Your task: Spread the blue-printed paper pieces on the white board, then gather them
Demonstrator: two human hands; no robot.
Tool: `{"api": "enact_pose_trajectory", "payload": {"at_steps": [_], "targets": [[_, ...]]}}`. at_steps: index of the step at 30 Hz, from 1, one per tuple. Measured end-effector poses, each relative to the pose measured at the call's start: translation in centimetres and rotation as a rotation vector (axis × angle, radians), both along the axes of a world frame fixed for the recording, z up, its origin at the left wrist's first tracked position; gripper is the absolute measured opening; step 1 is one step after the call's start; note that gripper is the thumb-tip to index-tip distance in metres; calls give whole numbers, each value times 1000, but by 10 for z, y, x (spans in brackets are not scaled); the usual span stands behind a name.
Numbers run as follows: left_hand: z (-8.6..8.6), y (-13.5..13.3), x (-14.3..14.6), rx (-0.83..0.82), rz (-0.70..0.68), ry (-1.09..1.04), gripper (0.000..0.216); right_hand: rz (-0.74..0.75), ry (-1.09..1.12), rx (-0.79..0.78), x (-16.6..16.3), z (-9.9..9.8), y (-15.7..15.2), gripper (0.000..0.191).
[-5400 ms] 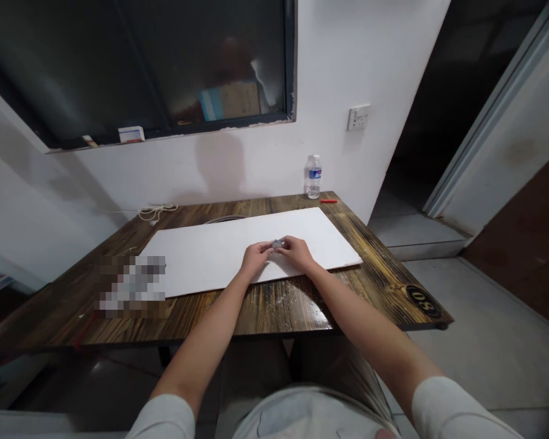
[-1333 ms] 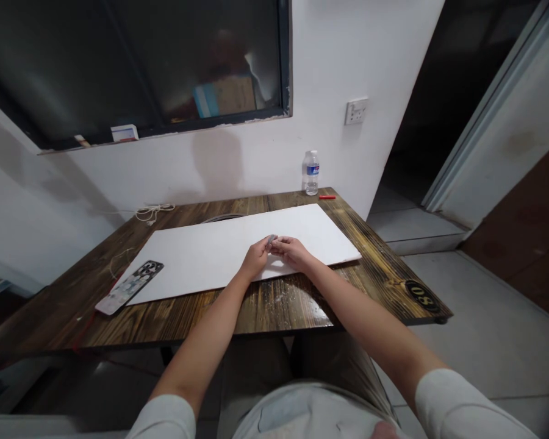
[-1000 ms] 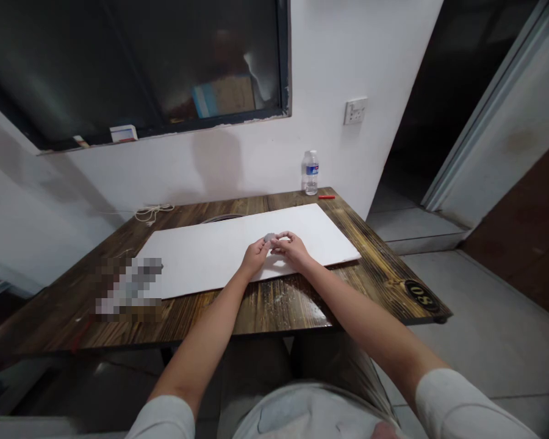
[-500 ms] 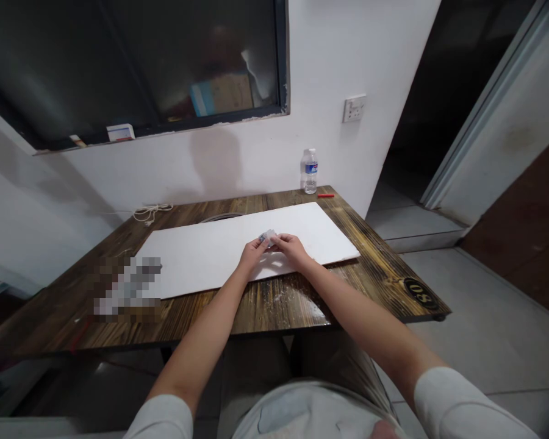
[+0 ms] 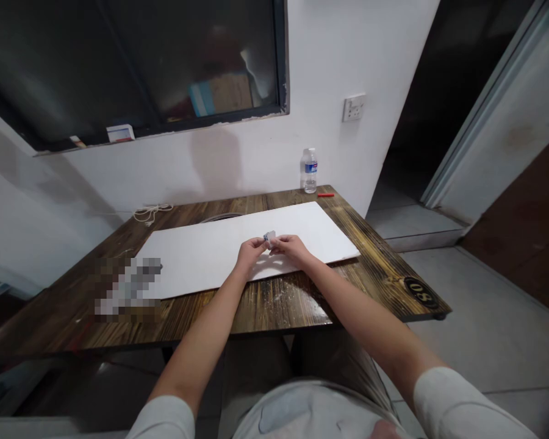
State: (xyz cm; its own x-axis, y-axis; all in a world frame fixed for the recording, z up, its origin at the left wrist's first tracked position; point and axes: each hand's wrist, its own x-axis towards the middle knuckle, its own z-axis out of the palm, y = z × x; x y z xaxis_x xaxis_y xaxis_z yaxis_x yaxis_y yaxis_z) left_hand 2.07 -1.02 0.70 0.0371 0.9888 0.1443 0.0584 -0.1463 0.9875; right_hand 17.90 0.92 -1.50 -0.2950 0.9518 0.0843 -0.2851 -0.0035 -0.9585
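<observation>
Over the board, toward its near edge, the left hand and right hand both pinch a small pale piece, which I judge light, perhaps fragile, stiffness unclear, best held gently by opposite edges.

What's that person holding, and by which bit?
A greyish thing, too small to identify, its near edge in the fingers of the left hand and right hand.

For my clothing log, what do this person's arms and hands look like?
The left hand and right hand wear no gloves, the forearms are bare, and no watch or bracelet shows. The sleeves are short, pale and plain. Rings would be too small to make out.
</observation>
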Motion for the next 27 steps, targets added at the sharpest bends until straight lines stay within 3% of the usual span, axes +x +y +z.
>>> {"api": "enact_pose_trajectory", "payload": {"at_steps": [4,7,9,12,15,19,22,27], "targets": [[-6,4,-2,-31,69,84,45,-142,-428,160,4,5,-2,47],[-13,8,-3,-21,126,286,37,-297,-824,331,10,10,-5,40],[-16,10,-4,68,210,464,39,-382,-974,385,15,14,-6,34],[-15,9,-2,257,197,685,40,-472,-973,347,21,16,-5,33],[-13,3,3,373,-25,838,38,-491,-897,328,24,16,-3,37],[-11,-7,12,365,-225,1062,48,-487,-878,380,23,12,-1,40],[-12,-12,15,301,-193,1198,52,-500,-890,403,23,12,-1,42],[-16,-14,15,182,-16,1294,74,-488,-842,358,24,12,-1,42]]}}
